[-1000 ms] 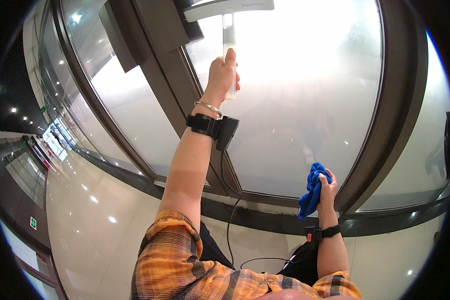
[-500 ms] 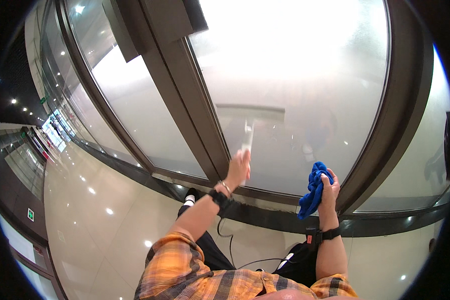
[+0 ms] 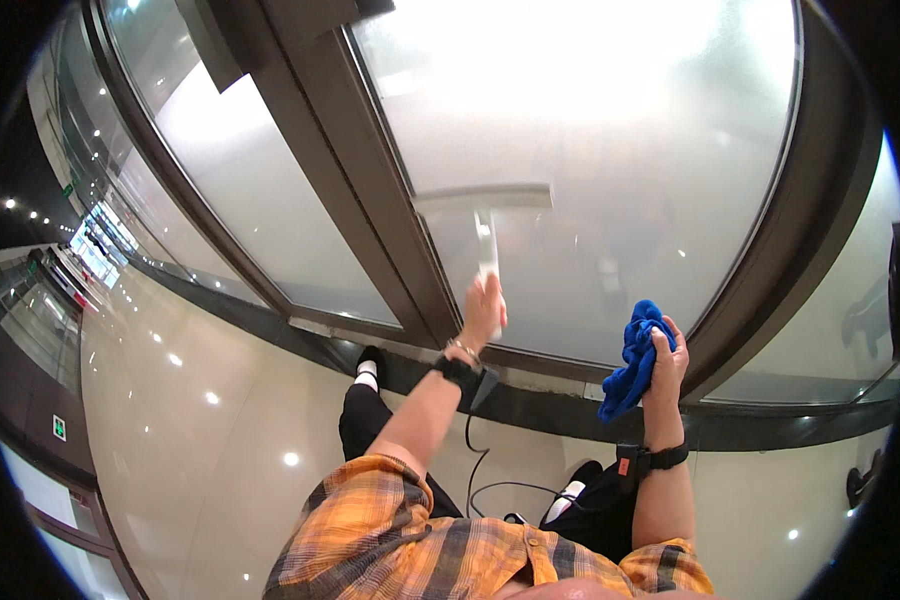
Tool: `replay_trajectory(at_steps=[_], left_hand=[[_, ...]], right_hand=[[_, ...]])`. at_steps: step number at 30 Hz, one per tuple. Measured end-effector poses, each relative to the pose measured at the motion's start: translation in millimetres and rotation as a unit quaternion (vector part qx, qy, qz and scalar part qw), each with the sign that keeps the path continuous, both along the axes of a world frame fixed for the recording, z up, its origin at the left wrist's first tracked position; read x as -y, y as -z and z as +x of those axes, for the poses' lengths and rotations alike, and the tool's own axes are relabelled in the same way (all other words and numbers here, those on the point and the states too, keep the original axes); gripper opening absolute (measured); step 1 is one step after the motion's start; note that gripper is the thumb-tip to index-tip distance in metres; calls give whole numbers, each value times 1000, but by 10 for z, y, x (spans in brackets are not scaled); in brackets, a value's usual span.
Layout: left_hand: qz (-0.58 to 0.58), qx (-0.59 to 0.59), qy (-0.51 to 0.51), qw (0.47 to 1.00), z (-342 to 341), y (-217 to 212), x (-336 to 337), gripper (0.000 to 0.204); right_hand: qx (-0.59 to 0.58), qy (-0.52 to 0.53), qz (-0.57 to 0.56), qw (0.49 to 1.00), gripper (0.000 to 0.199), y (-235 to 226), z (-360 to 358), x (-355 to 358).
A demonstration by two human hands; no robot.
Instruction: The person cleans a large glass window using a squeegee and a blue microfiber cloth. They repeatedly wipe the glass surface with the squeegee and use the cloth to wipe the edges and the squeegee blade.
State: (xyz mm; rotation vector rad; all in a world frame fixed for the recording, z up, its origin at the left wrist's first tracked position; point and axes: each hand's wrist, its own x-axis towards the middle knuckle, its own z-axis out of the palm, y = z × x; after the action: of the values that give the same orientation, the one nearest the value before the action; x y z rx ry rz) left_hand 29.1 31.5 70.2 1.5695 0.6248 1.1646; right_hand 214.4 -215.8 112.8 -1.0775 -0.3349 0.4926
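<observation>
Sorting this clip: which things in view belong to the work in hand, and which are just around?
Part of the work:
- white squeegee, in the left hand
- blue cloth, in the right hand
- glass panel behind the squeegee

Just around:
- black cable near the legs
- green sign, far left

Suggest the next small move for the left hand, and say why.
I would probably ease the squeegee slightly lower: the left hand grips it, and the glass pane continues below its blade. The right hand holds a blue cloth off to the side, apart from the blade.
</observation>
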Motion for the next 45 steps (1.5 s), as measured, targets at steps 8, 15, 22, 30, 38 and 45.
replay_trajectory(at_steps=[8,15,22,30,38,45], left_hand=[[-90,-23,17,996,-84,881,537,47],[50,43,-7,998,242,-858,-94,52],[-55,9,-16,998,207,729,211,52],[-320,-114,50,939,-21,1931,1190,63],[-322,30,241,915,-73,893,1517,50],[-332,123,355,865,-39,-53,1502,43]], right_hand=[[-1,-15,-4,1000,47,-16,-6,-33],[7,-30,-18,999,50,-18,-13,-14],[-4,-13,-31,999,51,-46,-33,13],[9,-6,-42,999,50,-16,25,-13],[74,-41,-128,988,47,-88,35,-20],[274,-146,-170,935,42,113,-312,-260]])
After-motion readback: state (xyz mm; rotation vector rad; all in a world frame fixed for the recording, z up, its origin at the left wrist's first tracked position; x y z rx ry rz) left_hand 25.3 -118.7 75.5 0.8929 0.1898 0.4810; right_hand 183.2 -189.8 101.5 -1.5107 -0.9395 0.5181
